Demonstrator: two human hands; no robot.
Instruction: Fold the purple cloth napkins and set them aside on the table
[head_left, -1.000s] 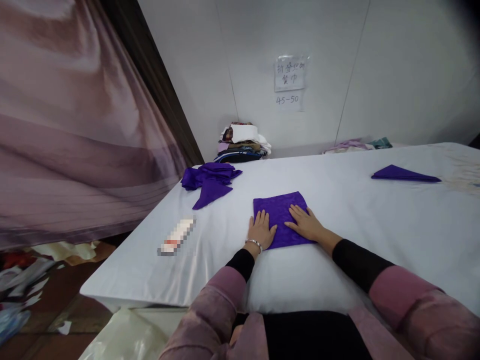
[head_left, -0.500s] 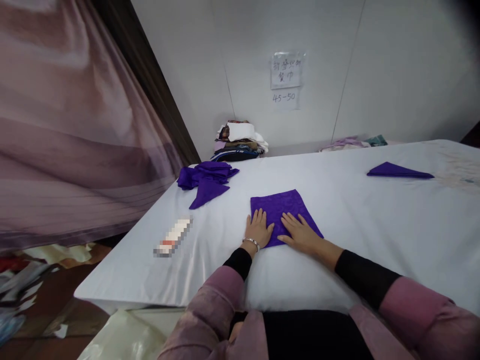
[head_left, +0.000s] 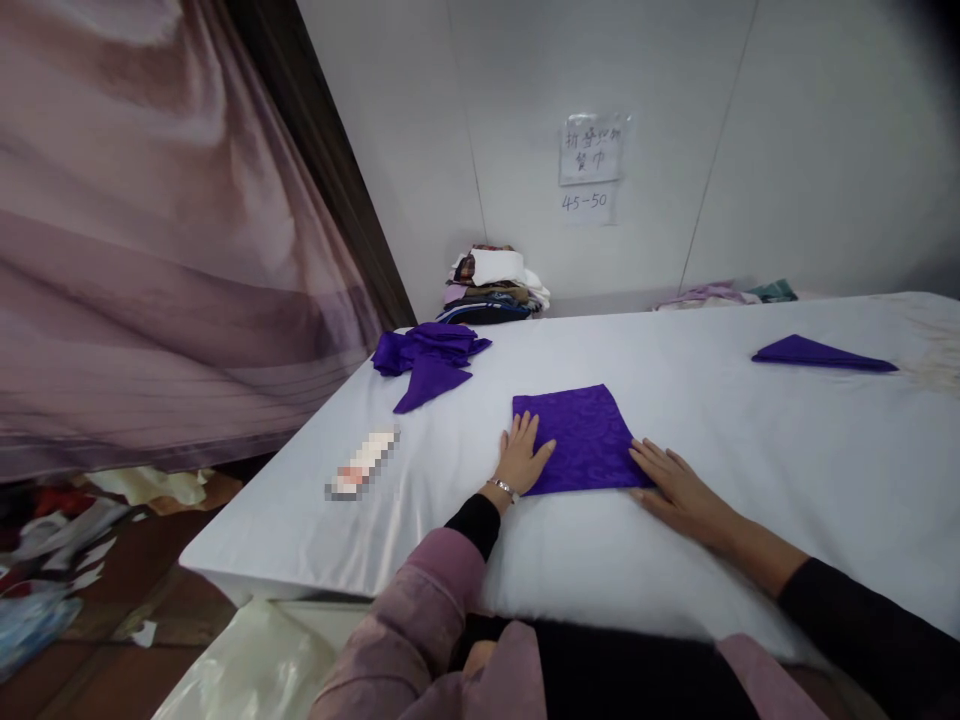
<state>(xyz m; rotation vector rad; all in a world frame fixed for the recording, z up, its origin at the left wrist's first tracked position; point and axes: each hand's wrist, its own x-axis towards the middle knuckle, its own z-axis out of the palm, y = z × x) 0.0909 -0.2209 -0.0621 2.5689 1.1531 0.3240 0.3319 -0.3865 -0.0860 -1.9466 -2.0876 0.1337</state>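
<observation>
A purple cloth napkin, folded into a rough square, lies flat in front of me. My left hand rests open on its left part, fingers spread and pointing away from me. At the napkin's lower right corner is my right hand, also open, with its fingers stretched out over the edge of the cloth. Neither hand grips anything.
A white-covered table carries a rumpled pile of purple cloth, a blurred-out flat object and a folded purple napkin. Stacked clothes stand by the wall. A pink curtain hangs at left.
My right hand has slid rightward from the middle of the napkin to its right corner. The left hand stays on the left part. The camera view has shifted slightly.
</observation>
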